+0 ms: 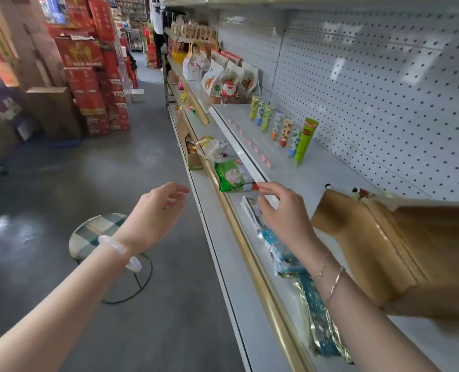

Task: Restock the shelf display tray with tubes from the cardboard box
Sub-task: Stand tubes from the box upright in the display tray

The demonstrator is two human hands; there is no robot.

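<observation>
Teal foil packets (pixel 312 312) lie on the lower shelf under the right forearm, and a checked stool (pixel 99 229) stands in the aisle. The left hand (pixel 155 210) hangs over the floor, fingers loose, holding nothing. The right hand (pixel 282 213) touches the white shelf's (pixel 316 175) front rail with bent fingers; whether it grips is unclear. Beside it the cardboard box (pixel 410 251) sits on that shelf, flaps open. Farther along, tubes (pixel 284 131) stand upright in a row near the pegboard (pixel 384 89).
</observation>
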